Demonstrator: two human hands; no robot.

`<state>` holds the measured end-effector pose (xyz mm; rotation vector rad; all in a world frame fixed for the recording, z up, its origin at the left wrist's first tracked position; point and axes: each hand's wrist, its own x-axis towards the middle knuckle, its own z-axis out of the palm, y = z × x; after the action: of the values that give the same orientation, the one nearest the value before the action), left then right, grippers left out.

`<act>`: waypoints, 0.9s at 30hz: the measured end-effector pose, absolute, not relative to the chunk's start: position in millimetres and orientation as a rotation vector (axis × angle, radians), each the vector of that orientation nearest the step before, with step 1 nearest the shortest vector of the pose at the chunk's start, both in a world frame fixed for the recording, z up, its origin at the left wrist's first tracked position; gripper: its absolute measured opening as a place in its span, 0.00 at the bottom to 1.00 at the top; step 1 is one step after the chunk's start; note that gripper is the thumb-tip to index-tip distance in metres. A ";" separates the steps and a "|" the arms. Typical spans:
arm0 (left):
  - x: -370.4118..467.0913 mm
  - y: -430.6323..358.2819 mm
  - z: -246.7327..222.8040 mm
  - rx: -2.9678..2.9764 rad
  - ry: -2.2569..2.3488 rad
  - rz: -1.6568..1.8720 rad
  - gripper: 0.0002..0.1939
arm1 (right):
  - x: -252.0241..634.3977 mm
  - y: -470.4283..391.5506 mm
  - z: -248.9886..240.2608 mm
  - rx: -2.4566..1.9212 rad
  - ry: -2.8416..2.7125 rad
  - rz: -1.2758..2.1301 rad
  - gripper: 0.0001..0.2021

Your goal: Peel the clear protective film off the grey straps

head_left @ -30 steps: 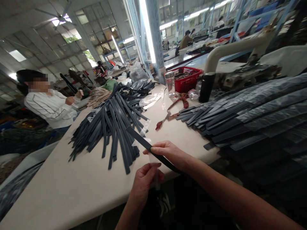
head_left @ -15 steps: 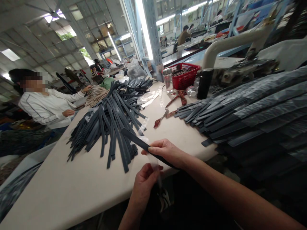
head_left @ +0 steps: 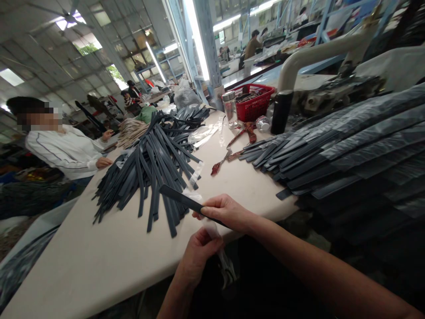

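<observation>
My right hand (head_left: 227, 213) grips a dark blue-grey strap (head_left: 181, 198) with the thumb on top, and the strap's free end points up and left over the table. Just below it, my left hand (head_left: 201, 248) pinches a clear plastic strip (head_left: 211, 228) that runs up to the strap beside my right fingers. Under my left hand, at the table's edge, hangs a pale looped object (head_left: 227, 270), too dim to name. Beyond the strap's end lies a big heap of similar straps (head_left: 156, 155), fanned out on the white table (head_left: 99, 257).
At right lies a pile of plastic-wrapped straps (head_left: 332, 155). Farther back are a red basket (head_left: 254, 104), a glass jar (head_left: 229, 110), a black bottle (head_left: 281, 113) and small scissors with a wrapped handle (head_left: 221, 164). A co-worker in a white top (head_left: 63, 150) is at left.
Both my hands have shifted slightly left, and the strap's free end has moved left and down. The plastic strip stays pinched. The co-worker's hands have moved a little.
</observation>
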<state>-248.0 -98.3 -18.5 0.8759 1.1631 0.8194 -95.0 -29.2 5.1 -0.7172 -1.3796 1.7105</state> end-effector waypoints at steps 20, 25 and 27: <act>-230.6 -94.1 -24.4 0.602 1.185 1.213 0.16 | -68.0 -102.7 -35.1 -0.997 -1.045 1.856 0.19; -225.7 -98.8 -29.2 0.644 1.192 1.200 0.14 | -75.7 -110.5 -37.8 -1.026 -1.070 1.863 0.15; -226.0 -99.7 -30.5 0.647 1.200 1.198 0.14 | -74.6 -109.3 -37.0 -1.020 -1.094 1.829 0.15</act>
<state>-226.0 -99.7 -30.5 0.6469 1.2000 1.1983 -74.6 -109.3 -37.0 -1.0198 -1.0940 1.8292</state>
